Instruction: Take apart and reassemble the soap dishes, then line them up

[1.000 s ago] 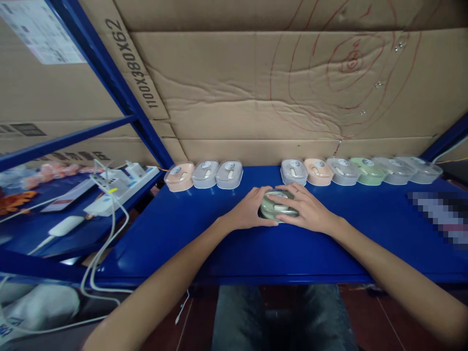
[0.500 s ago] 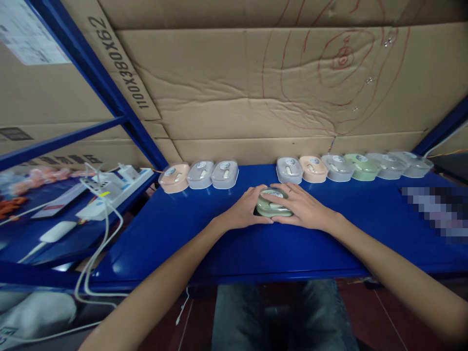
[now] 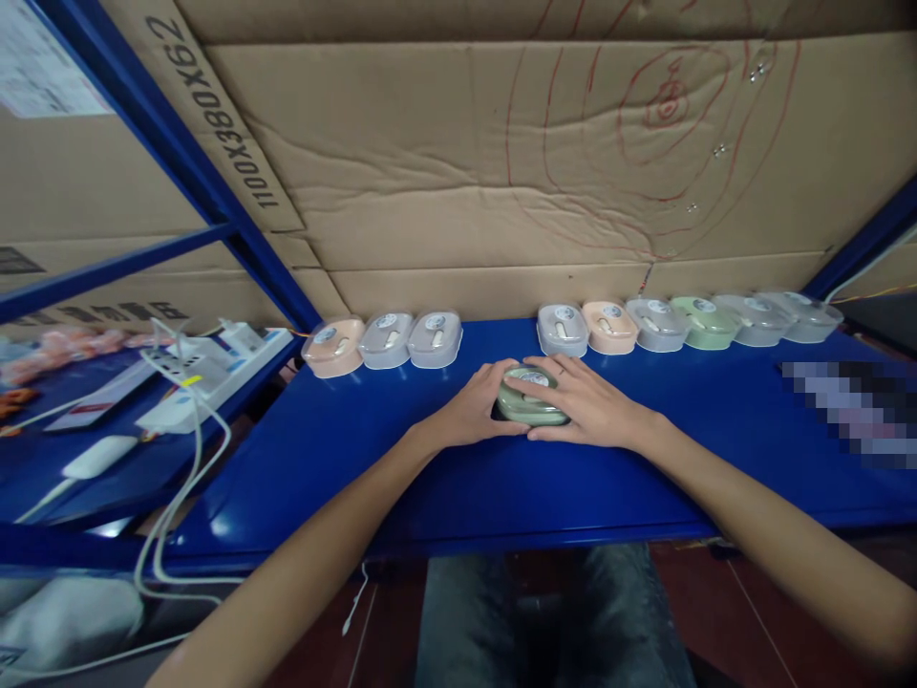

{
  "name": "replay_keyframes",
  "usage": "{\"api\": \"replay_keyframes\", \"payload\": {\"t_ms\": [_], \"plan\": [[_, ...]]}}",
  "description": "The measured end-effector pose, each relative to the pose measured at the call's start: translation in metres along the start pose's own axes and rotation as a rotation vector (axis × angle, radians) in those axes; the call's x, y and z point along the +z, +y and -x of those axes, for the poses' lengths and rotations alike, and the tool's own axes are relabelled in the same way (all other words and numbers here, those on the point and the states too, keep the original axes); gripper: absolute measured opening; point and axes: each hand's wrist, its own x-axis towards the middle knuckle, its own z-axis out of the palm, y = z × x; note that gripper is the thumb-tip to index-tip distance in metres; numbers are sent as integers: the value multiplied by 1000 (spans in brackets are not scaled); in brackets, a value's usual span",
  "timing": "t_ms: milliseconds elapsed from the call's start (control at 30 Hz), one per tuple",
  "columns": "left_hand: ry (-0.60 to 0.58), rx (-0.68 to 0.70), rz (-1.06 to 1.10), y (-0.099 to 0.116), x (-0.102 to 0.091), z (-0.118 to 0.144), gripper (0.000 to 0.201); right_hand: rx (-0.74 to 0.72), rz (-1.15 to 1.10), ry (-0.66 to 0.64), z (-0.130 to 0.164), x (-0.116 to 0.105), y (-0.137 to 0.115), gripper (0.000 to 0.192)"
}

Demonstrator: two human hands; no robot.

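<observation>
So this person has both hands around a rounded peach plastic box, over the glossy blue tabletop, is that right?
Not quite: the left hand and right hand are around a rounded green plastic box, not a peach one, over the glossy blue tabletop, as the head view shows.

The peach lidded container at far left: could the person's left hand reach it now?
Probably yes: nothing visible blocks the left hand's way to that peach container across the blue tabletop, though it would have to release the green lidded container, also held by the right hand.

Blue metal shelving (image 3: 187,177), a cardboard backing (image 3: 401,143) and a power strip (image 3: 166,411) suggest a workshop or storeroom.
</observation>
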Motion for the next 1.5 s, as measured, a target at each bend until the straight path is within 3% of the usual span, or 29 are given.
{"api": "replay_keyframes", "payload": {"t_ms": [300,533,667,767,933,1067,1133,1233,1333,1500], "plan": [[-8,-46,-41,3,2,1,115,14,-10,-5,0,1,-1,88],[-12,44,-113,6,-3,-1,103,76,-199,117,-3,8,0,87],[25,57,-218,14,-9,-3,95,101,-262,226,-5,13,1,75],[62,53,-335,16,-13,-3,88,135,-270,225,-3,17,3,72],[228,-83,-611,8,-14,-1,89,200,-280,205,2,23,12,83],[375,-278,-743,9,-10,1,108,283,-264,236,2,25,17,72],[398,-329,-744,14,-9,1,108,294,-255,237,2,25,17,66],[382,-348,-719,20,-11,3,95,301,-252,232,2,25,17,60],[293,-330,-679,22,-11,4,87,302,-252,239,2,26,18,57],[227,-332,-672,20,1,0,88,284,-247,262,2,26,20,50]]}}
